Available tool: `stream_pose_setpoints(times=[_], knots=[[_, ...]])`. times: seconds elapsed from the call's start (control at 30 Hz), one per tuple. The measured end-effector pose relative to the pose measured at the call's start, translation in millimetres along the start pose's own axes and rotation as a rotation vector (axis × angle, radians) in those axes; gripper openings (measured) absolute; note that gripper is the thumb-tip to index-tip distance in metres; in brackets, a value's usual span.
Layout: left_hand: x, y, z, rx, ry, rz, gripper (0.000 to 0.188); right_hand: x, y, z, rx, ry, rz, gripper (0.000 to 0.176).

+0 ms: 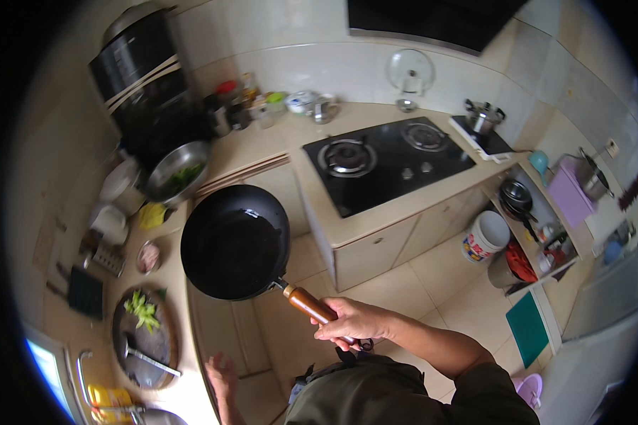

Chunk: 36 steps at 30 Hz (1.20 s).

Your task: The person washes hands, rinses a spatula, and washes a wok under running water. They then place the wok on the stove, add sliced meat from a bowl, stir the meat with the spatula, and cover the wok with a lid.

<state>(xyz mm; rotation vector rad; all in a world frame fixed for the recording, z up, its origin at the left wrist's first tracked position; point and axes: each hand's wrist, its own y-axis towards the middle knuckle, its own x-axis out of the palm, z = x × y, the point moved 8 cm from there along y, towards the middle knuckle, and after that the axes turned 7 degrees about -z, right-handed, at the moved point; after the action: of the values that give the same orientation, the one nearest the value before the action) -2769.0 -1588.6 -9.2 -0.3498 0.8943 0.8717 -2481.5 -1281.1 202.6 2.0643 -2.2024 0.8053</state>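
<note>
My right hand (345, 323) grips the brown wooden handle of a black wok (236, 241), which is held over the floor between the two counters. A little liquid glistens inside the wok. My left hand (222, 374) is beside the left counter's edge, fingers apart, holding nothing. On that counter a round chopping board (167, 324) carries cut green vegetable pieces (142, 309) and a peeler-like metal tool (151, 361). Behind them stands a small bowl of pale pink meat (149, 257). Farther back is a metal bowl with green leaves (181, 172).
A black two-burner gas hob (388, 159) is set in the far counter, with a pot (484, 117) on a cooktop at its right. Jars and bottles (244, 103) line the back corner. A white bucket (486, 236) stands on the floor. The sink tap (82, 372) is at lower left.
</note>
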Motion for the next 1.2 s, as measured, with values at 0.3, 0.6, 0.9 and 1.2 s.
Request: stream_pose_setpoints(times=[0.3,0.6,0.9,1.2], knots=[[263,-69,17,-0.310,-0.022,-1.168,0.015,-191,-131,-8,-0.104,0.086,0.488,0.031],[384,-26,34,-0.354,0.108,-1.389,0.021,-362,-205,-32,-0.167,0.140,0.769,0.026],[492,73,144,-0.292,-0.049,-1.478,0.029,-491,-216,-66,-0.228,0.261,0.871,0.022],[492,51,133,-0.602,0.093,-1.387,0.034,-593,-205,-90,-0.317,0.295,0.824,0.018]])
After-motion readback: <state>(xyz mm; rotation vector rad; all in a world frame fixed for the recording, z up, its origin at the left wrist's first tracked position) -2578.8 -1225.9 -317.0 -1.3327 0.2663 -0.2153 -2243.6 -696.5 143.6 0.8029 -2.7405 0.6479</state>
